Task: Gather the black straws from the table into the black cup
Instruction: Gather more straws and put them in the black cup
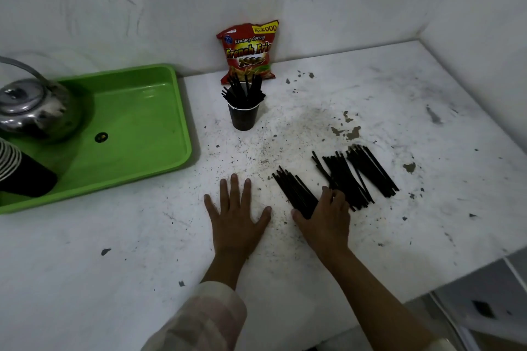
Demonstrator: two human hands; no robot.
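One white, stained worktop (313, 251) carries everything. At its left edge sits one green tray (148, 128) holding one metal kettle (31, 108) and one stack of cups (20, 174). One snack bag (248, 51) leans at the back edge, with one black cup (244, 117) just before it, already bristling with straws. Three loose bunches of black straws (350, 177) lie toward the right edge, too many to count. The left hand (238, 219) lies flat, fingers spread. The right hand (328, 219) has its grip curled around the nearest bunch.
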